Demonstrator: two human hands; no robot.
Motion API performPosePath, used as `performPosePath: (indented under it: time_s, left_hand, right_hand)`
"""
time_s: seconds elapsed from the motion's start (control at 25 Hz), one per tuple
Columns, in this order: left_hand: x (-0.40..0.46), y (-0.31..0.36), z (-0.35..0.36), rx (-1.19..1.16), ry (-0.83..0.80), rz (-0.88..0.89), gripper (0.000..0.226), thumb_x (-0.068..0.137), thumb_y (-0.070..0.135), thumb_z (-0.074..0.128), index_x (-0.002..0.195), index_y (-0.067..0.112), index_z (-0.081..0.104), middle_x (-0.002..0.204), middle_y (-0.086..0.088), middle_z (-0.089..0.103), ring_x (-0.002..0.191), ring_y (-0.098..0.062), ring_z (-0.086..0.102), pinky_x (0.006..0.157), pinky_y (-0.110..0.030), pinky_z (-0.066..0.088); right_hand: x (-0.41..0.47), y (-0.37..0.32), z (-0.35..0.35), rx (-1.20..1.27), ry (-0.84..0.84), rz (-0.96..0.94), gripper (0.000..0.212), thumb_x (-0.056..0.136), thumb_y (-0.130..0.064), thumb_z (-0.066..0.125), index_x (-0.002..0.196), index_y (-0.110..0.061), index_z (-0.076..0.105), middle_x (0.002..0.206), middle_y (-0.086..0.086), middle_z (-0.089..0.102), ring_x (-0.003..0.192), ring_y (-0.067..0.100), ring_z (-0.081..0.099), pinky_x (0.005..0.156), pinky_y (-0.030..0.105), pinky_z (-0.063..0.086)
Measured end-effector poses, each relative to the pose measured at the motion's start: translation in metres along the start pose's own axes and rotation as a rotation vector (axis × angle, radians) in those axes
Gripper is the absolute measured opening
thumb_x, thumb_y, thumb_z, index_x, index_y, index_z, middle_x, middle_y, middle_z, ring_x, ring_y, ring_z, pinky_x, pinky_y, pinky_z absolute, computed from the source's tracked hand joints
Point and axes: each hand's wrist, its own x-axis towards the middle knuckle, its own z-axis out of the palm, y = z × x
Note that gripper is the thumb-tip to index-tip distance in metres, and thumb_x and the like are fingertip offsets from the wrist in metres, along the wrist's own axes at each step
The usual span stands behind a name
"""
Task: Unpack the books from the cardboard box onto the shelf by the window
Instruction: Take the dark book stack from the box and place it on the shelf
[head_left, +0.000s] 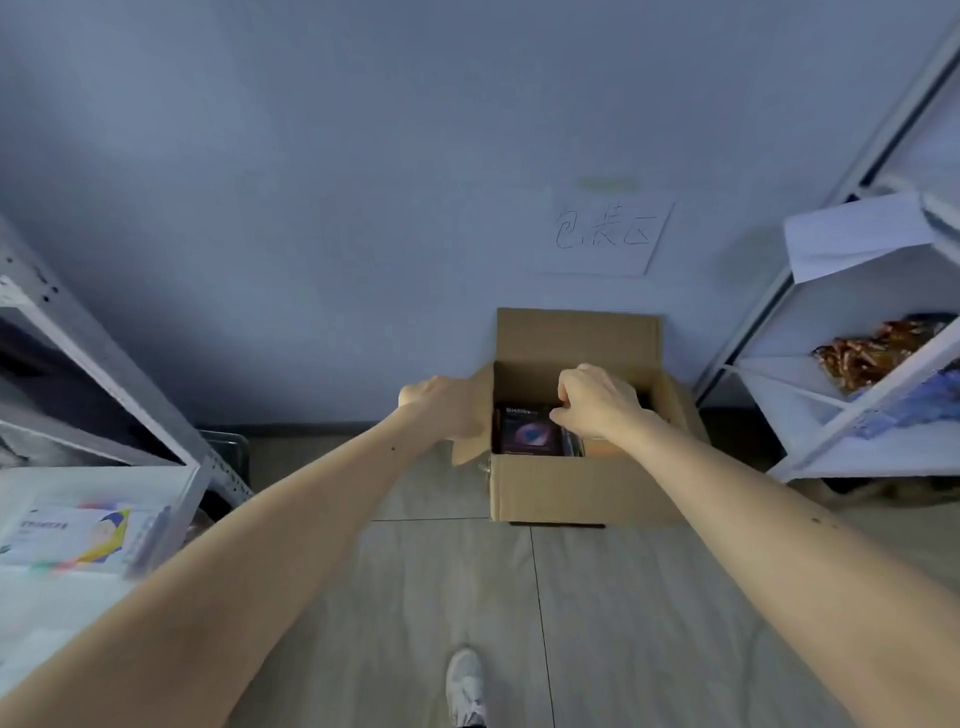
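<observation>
Box (571, 488) sits on the floor against the wall, flaps up; books (524, 431) stand packed inside, a dark cover with an eye facing out; left hand (441, 402) grips the left flap, holding it aside; right hand (597, 402) reaches in, fingers curled at the top edge of the books, grip unclear; books likely stiff, fairly heavy, glossy so maybe slippery; best pinched across spine and covers, lifted straight up.

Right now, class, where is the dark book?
The dark book stands inside the cardboard box on its left side, just below the right hand.
</observation>
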Motion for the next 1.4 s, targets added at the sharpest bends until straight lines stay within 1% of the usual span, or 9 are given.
performPosePath:
  time_s: [0.12,0.36,0.6,0.76,0.92,1.08,1.2,1.32,1.4]
  left_hand:
    - [0.072,0.025,0.011,-0.001,-0.043,0.025,0.029,0.083,0.044,0.06,0.079,0.022,0.041,0.069,0.009,0.045,0.06,-0.012,0.045,0.046,-0.025,0.029]
    - [0.202,0.068,0.058,-0.043,-0.165,0.024,0.036,0.086,0.047,0.064,0.104,0.02,0.05,0.091,0.002,0.061,0.08,-0.018,0.057,0.055,-0.027,0.04]
    - [0.305,0.092,0.143,-0.169,-0.303,-0.081,0.03,0.089,0.043,0.064,0.101,0.017,0.055,0.073,0.008,0.048,0.066,-0.009,0.05,0.05,-0.021,0.034]
    - [0.355,0.092,0.213,-0.238,-0.427,-0.166,0.04,0.088,0.044,0.066,0.114,0.014,0.057,0.093,0.001,0.061,0.082,-0.016,0.059,0.071,-0.028,0.051]
    - [0.395,0.077,0.286,-0.31,-0.518,-0.269,0.049,0.088,0.042,0.067,0.124,0.013,0.05,0.117,-0.006,0.064,0.103,-0.022,0.063,0.088,-0.036,0.056]
    - [0.425,0.069,0.352,-0.392,-0.602,-0.453,0.081,0.087,0.038,0.07,0.146,0.004,0.024,0.141,-0.016,0.048,0.127,-0.032,0.052,0.105,-0.044,0.046]
    - [0.438,0.066,0.394,-0.468,-0.647,-0.545,0.098,0.086,0.036,0.072,0.153,0.003,0.008,0.149,-0.016,0.039,0.135,-0.032,0.045,0.11,-0.045,0.04]
    - [0.445,0.06,0.425,-0.573,-0.667,-0.602,0.1,0.085,0.036,0.074,0.153,0.003,0.009,0.149,-0.014,0.041,0.134,-0.029,0.045,0.11,-0.04,0.041]
    - [0.448,0.055,0.438,-0.706,-0.682,-0.658,0.087,0.085,0.033,0.076,0.147,0.002,0.024,0.145,-0.013,0.047,0.13,-0.025,0.049,0.104,-0.034,0.043]
  right_hand:
    - [0.064,0.044,0.012,0.023,-0.042,0.042,0.019,0.091,-0.03,0.062,0.098,-0.012,0.062,0.11,0.006,0.057,0.092,0.026,0.059,0.066,0.033,0.044]
    - [0.186,0.122,0.055,0.059,-0.15,0.089,0.033,0.094,-0.034,0.061,0.118,-0.012,0.06,0.12,0.008,0.057,0.104,0.027,0.059,0.072,0.035,0.047]
    - [0.31,0.17,0.127,0.058,-0.278,0.023,0.029,0.094,-0.032,0.06,0.115,-0.012,0.059,0.113,0.008,0.06,0.098,0.027,0.06,0.066,0.032,0.043]
    - [0.376,0.178,0.195,0.086,-0.361,-0.02,0.028,0.093,-0.029,0.06,0.114,-0.011,0.059,0.113,0.009,0.061,0.099,0.029,0.06,0.065,0.032,0.042]
    - [0.425,0.179,0.275,0.141,-0.441,0.007,0.037,0.093,-0.035,0.061,0.121,-0.012,0.053,0.115,0.008,0.06,0.096,0.026,0.058,0.062,0.029,0.036]
    - [0.459,0.177,0.36,0.254,-0.499,0.144,0.06,0.091,-0.047,0.062,0.13,-0.006,0.043,0.119,0.012,0.061,0.104,0.029,0.062,0.068,0.032,0.042]
    - [0.475,0.176,0.41,0.375,-0.566,0.341,0.09,0.084,-0.063,0.06,0.143,0.0,0.033,0.124,0.014,0.062,0.108,0.03,0.064,0.081,0.035,0.05]
    - [0.488,0.176,0.446,0.51,-0.603,0.518,0.105,0.08,-0.074,0.055,0.147,0.001,0.029,0.132,0.017,0.059,0.115,0.033,0.061,0.095,0.038,0.048]
    - [0.492,0.174,0.461,0.648,-0.621,0.607,0.102,0.076,-0.078,0.054,0.141,-0.001,0.04,0.13,0.016,0.06,0.113,0.034,0.061,0.096,0.039,0.047]
